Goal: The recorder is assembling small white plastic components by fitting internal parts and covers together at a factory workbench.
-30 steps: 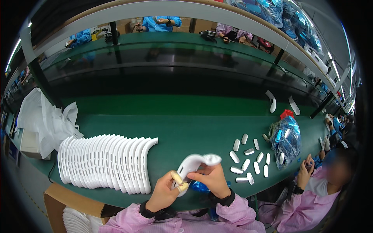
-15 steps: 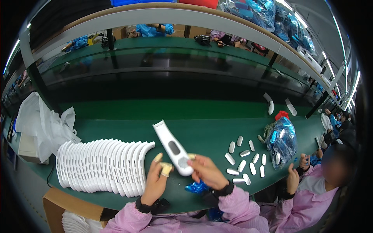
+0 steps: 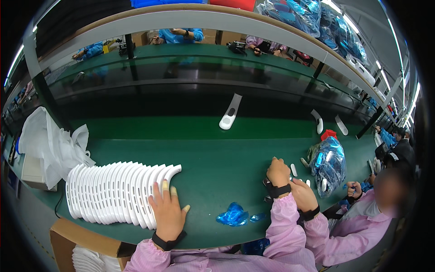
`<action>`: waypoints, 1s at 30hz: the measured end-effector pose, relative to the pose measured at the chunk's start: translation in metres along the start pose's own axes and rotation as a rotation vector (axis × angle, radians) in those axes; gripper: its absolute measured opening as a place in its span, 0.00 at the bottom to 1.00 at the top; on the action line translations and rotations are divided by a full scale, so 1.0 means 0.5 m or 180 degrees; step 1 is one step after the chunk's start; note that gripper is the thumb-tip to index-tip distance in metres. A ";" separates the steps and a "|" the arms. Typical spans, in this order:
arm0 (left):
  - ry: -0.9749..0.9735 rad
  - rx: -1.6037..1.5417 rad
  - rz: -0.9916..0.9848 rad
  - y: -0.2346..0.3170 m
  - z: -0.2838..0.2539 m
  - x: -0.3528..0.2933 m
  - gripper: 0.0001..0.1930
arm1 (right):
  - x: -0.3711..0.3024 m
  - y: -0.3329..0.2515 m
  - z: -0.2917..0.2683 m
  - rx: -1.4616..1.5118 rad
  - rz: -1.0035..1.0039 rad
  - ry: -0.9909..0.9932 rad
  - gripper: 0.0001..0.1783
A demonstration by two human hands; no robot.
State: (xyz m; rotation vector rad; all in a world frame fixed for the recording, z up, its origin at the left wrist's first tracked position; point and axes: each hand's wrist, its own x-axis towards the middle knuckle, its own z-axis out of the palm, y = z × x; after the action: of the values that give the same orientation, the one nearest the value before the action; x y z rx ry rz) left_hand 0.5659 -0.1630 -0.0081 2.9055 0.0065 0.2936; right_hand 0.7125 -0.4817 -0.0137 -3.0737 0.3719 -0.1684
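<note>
Fingers apart and pointing forward, my left hand (image 3: 168,212) lies against the right end of a long row of curved white plastic shells (image 3: 113,195). Pale covers wrap some of its fingertips. Across the table, my right hand (image 3: 278,172) is over the small white oval pieces (image 3: 293,170), back up, fingers bent down and mostly hidden; what they hold does not show. Another person's hand (image 3: 304,196) is close beside it, overlapping in view. A single white shell (image 3: 228,119) with a dark oval window lies on the far green strip.
Crumpled blue film (image 3: 233,215) lies near the front edge. At right are a bag of blue-wrapped parts (image 3: 330,165), a red object (image 3: 328,134) and two more shells (image 3: 319,124). White foam sheeting (image 3: 47,145) stands left; an open carton (image 3: 86,240) sits below. A shelf beam (image 3: 204,18) crosses above.
The white shell has left my hands and lies on the far strip. My left hand moved left to the row; my right hand moved right to the oval pieces. The neighbour's hand reached in.
</note>
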 end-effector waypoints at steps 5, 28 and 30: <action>0.0044 -0.0838 0.0216 0.006 0.011 0.008 0.39 | 0.004 -0.018 0.030 0.0466 -0.0235 0.0530 0.20; 0.0192 -0.1393 0.0034 0.004 0.001 -0.003 0.26 | -0.240 -0.172 -0.138 0.6253 -0.1216 -0.2144 0.32; 0.0073 -0.2197 0.0013 -0.001 -0.004 -0.002 0.24 | -0.248 -0.176 -0.135 0.6185 -0.1411 -0.2066 0.29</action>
State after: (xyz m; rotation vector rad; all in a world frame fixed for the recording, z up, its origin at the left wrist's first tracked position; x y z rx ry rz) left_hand 0.5643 -0.1620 -0.0064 2.2173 -0.0806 0.2638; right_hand 0.6058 -0.3686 0.0452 -1.0932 -0.3626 0.2945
